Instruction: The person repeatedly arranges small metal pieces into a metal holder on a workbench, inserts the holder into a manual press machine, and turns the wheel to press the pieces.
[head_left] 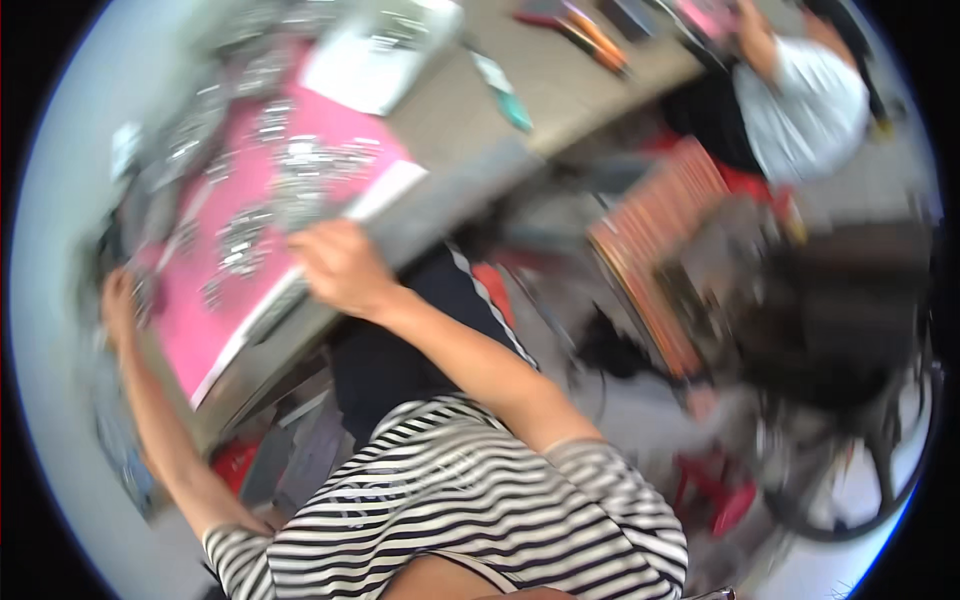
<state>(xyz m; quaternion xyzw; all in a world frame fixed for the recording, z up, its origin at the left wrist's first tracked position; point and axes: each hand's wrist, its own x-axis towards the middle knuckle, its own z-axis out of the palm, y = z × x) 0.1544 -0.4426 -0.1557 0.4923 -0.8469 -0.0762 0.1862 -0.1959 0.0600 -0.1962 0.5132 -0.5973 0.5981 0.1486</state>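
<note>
A pink sheet (180, 345) with a white edge lies on the table, and the whole picture is smeared by motion. Several small shiny metal pieces (243, 242) are scattered and heaped on it, too blurred to name. My right hand (345, 265) is over the sheet's near edge, beside the pieces. Its fingers are curled together; whatever they may hold cannot be made out. At the far left my left hand (118, 305) reaches to the sheet's left side, next to a grey heap. Blur hides how its fingers are set.
A white sheet (345, 65) with metal pieces on it lies farther back. Beyond it are a teal-ended tool (503, 92) and an orange-handled tool (597, 42). Another person in a white top (810, 110) sits at upper right. A slatted reddish-brown seat (655, 225) and dark chair (840, 300) stand right.
</note>
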